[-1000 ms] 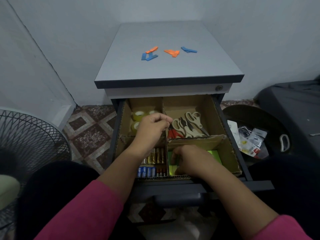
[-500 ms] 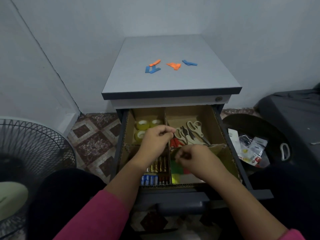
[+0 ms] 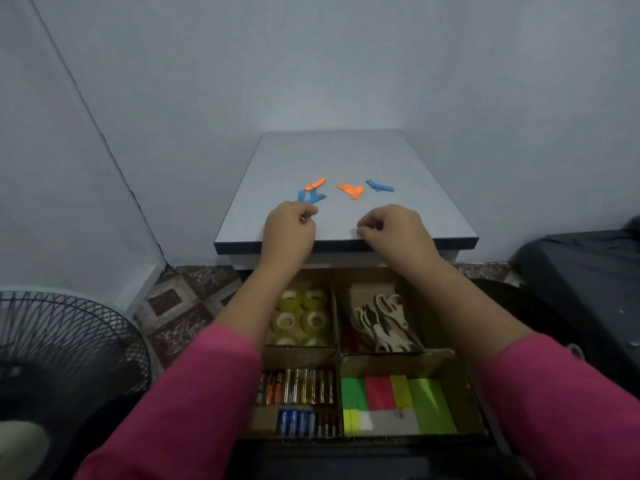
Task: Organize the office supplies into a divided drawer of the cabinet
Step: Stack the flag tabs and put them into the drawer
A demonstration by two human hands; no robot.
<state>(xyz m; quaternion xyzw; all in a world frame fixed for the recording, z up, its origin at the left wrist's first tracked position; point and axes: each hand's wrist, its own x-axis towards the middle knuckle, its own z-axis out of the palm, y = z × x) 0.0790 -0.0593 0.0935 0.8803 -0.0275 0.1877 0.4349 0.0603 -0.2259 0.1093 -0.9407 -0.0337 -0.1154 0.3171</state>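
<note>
Office supplies mostly sit sorted in the open drawer (image 3: 464,386) below the cabinet top (image 3: 346,157). Tape rolls (image 3: 302,315) fill the back left compartment, scissors (image 3: 382,322) the back right, batteries (image 3: 298,391) the front left, and bright sticky notes (image 3: 398,401) the front right. By my reckoning the job is nearly done.

What is left lies on the cabinet top: a few small flat strips, orange strips (image 3: 350,191) and blue strips (image 3: 379,185), scattered in three loose clusters near the middle. I cannot tell what they are exactly, nor which compartment suits them.

Both hands are up over the front part of the top. The left hand (image 3: 289,225) has its fingers curled, fingertips just beside the nearest blue strips (image 3: 310,196); whether it pinches anything I cannot tell. The right hand (image 3: 394,230) is curled as well, near the front edge, and seems to hold nothing, though its fingertips are partly hidden.

As for room, the top is bare around the strips, with walls well behind and to the left. The front edge lies right under the wrists, and the drawer stands open directly beneath, so a strip slid off the edge would likely drop into the back compartments. A fan (image 3: 65,362) stands at the left on the floor, apart from the drawer.
</note>
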